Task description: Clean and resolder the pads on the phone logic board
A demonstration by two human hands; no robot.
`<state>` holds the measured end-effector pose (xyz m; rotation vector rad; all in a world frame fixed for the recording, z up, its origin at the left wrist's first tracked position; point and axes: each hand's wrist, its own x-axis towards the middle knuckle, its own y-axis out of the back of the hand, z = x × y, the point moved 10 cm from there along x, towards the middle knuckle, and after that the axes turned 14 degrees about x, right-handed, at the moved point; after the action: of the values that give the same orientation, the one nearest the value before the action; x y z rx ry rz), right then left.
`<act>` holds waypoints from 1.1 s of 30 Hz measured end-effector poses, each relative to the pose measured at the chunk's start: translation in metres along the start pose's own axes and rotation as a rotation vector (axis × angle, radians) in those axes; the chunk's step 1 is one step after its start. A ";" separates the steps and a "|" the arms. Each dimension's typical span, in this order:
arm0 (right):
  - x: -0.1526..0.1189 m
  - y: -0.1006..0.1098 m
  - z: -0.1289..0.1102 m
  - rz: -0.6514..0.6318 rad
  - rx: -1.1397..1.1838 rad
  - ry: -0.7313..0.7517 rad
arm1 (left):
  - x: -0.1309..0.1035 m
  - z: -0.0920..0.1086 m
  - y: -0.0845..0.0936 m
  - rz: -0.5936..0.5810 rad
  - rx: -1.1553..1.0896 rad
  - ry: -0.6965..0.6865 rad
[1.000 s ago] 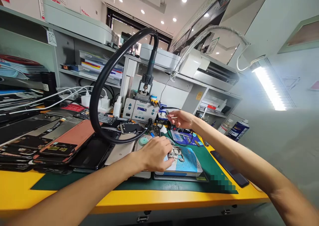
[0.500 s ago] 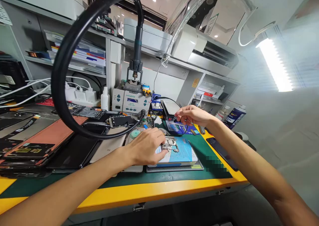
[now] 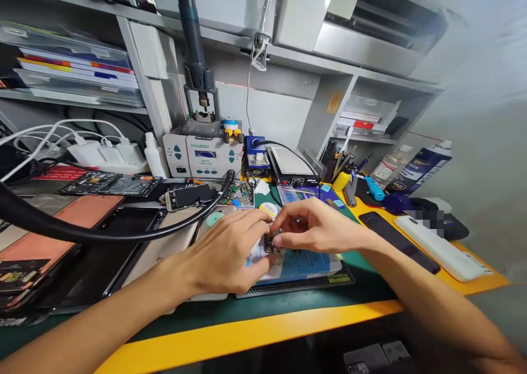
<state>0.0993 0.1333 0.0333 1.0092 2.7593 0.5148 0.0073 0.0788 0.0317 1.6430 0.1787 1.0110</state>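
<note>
Head view: green mat (image 3: 288, 308) extends under and around blue-white block (image 3: 308, 267). L hand (image 3: 228, 247) half-open over block's L end; grip unconfirmed. R hand (image 3: 315, 228) curled above block, fingertips nearly closed at PCB (image 3: 269, 243); hold can't be verified. PCB atop block, partly hidden. Risk: uneven fingertip pressure may skid PCB or chip small comps.

One small dark circuit board (image 3: 269, 243) is showing, and one blue-and-white rectangular block (image 3: 304, 267). One grey boxy control station (image 3: 197, 157) is standing with one thick black hose (image 3: 135, 232). One white plastic squeeze bottle (image 3: 155, 155), one clear white-capped bottle (image 3: 389, 165) and one blue-and-white spray can (image 3: 422, 168) are standing. At the right, one black rectangular phone (image 3: 397, 241) and one long white rectangular case (image 3: 440, 249) are lying on one yellow-edged bench (image 3: 247, 331).
</note>
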 end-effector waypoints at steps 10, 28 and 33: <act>-0.015 0.010 0.000 0.028 -0.422 0.051 | 0.001 0.001 0.004 -0.056 -0.050 -0.016; -0.021 0.016 -0.003 -0.016 -0.607 0.073 | 0.000 -0.009 0.002 -0.138 0.151 -0.004; -0.025 0.028 -0.009 0.075 -0.607 0.039 | 0.001 -0.010 -0.001 -0.140 0.160 -0.003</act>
<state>0.1328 0.1346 0.0524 0.9432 2.3442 1.2877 0.0016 0.0867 0.0308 1.7501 0.3751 0.9066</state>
